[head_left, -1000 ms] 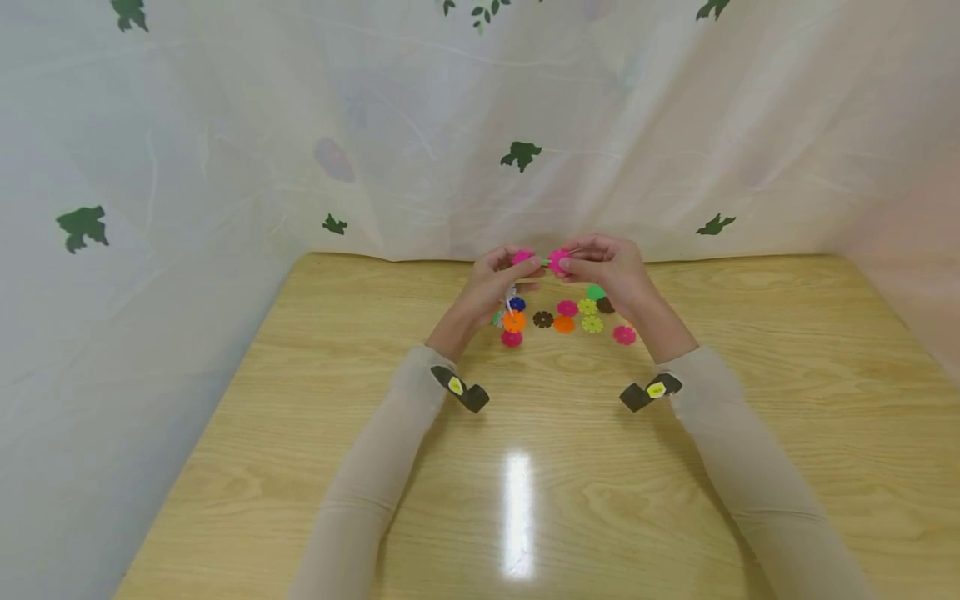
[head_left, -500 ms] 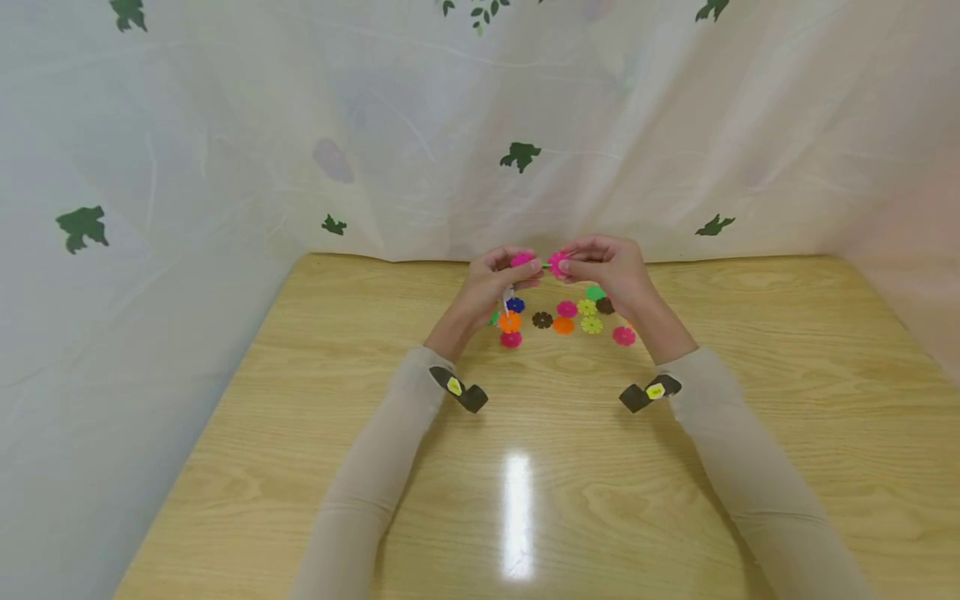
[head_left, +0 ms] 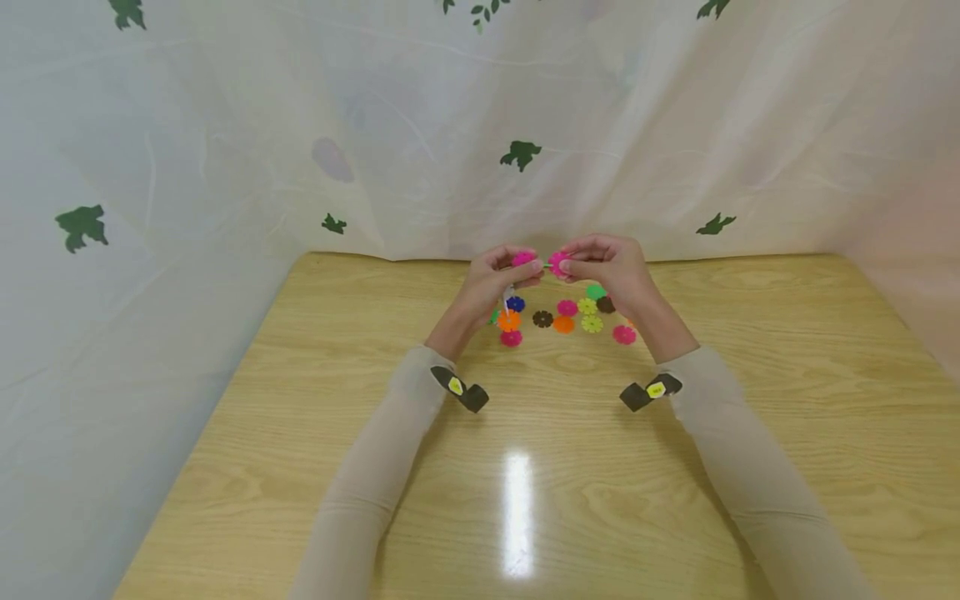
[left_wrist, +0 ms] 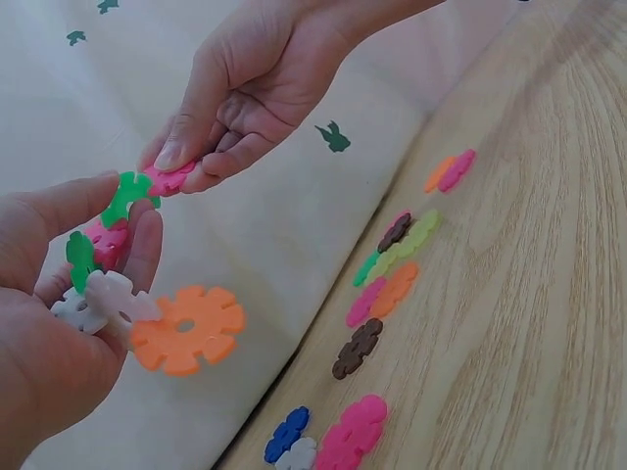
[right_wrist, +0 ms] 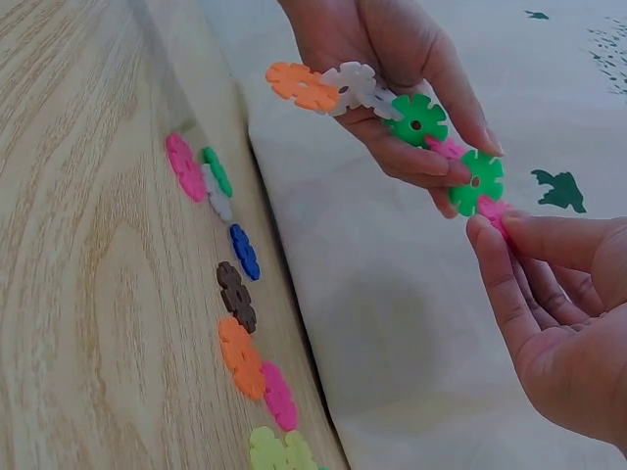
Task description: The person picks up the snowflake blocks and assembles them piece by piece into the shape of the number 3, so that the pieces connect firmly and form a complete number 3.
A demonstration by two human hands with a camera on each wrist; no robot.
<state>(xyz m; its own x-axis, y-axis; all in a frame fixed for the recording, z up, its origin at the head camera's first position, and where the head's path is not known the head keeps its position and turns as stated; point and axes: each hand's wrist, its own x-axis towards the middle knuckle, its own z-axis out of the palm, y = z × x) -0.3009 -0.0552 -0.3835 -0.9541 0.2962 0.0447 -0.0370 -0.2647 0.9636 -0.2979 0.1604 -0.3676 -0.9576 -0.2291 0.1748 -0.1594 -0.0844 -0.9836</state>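
Slotted plastic flower-shaped discs are linked in a chain in my left hand [head_left: 483,287], which pinches it near a green disc [left_wrist: 120,204]. Pink, green and white discs follow along the chain, and an orange disc [left_wrist: 211,338] hangs at its free end. My right hand [head_left: 618,271] pinches a pink disc [head_left: 558,263] between thumb and fingers. In the right wrist view that pink disc meets the edge of the green disc [right_wrist: 487,191]; how deep the slots sit is hidden. Both hands are raised above the table's far edge.
Several loose discs lie on the wooden table [head_left: 570,417] below the hands, among them a brown disc [head_left: 543,319], a blue disc [right_wrist: 245,253] and yellow ones [head_left: 592,324]. A pale patterned curtain [head_left: 420,150] hangs just behind the far edge.
My left hand has shifted very slightly left, and the hanging orange disc has swung a little left with it. The right hand keeps its pinch and has hardly moved.
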